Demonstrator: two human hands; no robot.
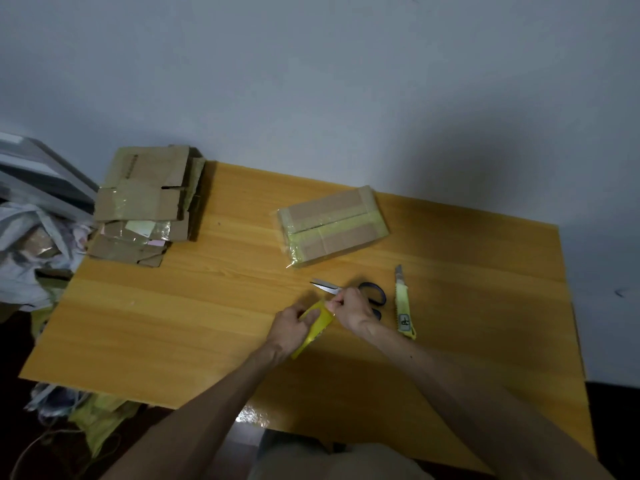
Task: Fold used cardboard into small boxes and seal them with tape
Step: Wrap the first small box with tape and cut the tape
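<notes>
Curling round the yellow roll of packing tape (320, 319), the left hand (291, 329) holds it while the right hand (351, 310) pinches its upper edge (the taped brown cardboard box (332, 225) lies beyond both).

The table (173, 323) in front of me has a yellow-orange wood-grain top and stands against a plain, pale grey-white wall (311, 81). The light is dim. A broad soft shadow (485, 161) spreads over the wall to my right, and a small bright glare (252, 415) sits at the table's near edge. To my left a grey slanted panel (41, 174) rises above a heap of pale bags and cloth (27, 258). The floor (616, 427) is dark, and crumpled yellowish bags (93, 420) lie below the table's near left corner.
</notes>
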